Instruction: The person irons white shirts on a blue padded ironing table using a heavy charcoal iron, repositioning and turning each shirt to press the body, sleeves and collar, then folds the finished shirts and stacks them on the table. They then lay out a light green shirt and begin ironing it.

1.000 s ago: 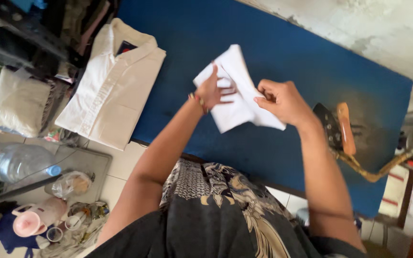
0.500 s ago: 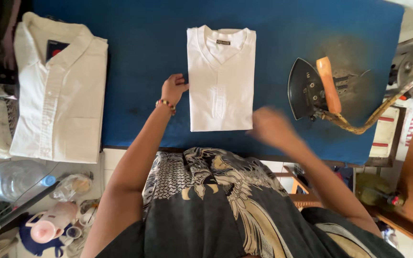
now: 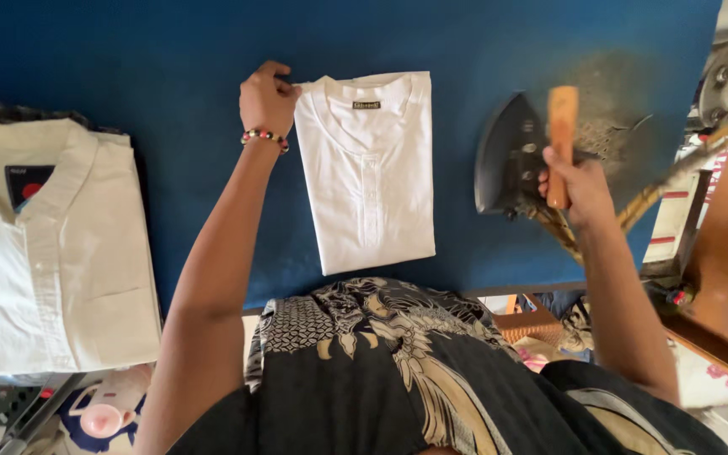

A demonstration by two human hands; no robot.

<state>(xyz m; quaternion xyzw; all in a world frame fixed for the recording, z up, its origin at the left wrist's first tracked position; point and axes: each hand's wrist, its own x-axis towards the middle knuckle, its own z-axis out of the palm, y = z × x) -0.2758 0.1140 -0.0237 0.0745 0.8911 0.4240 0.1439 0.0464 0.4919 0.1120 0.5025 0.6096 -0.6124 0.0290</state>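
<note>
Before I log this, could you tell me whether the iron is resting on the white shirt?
No, the iron stands on the blue table, right of the folded white shirt.

Your table cover (image 3: 170,67) is deep blue, with a scorched, brownish-grey patch (image 3: 625,109) at the right. The folded collarless shirt (image 3: 368,173) in the middle is plain white with a small dark neck label. The folded collared shirt (image 3: 52,244) at the left is off-white with a dark label showing red. The iron (image 3: 511,156) is black with an orange-brown wooden handle (image 3: 562,126). Your wrist carries a bracelet (image 3: 264,136) of red, white and dark beads. Your garment (image 3: 398,371) is black with a cream and tan ornamental print.
</note>
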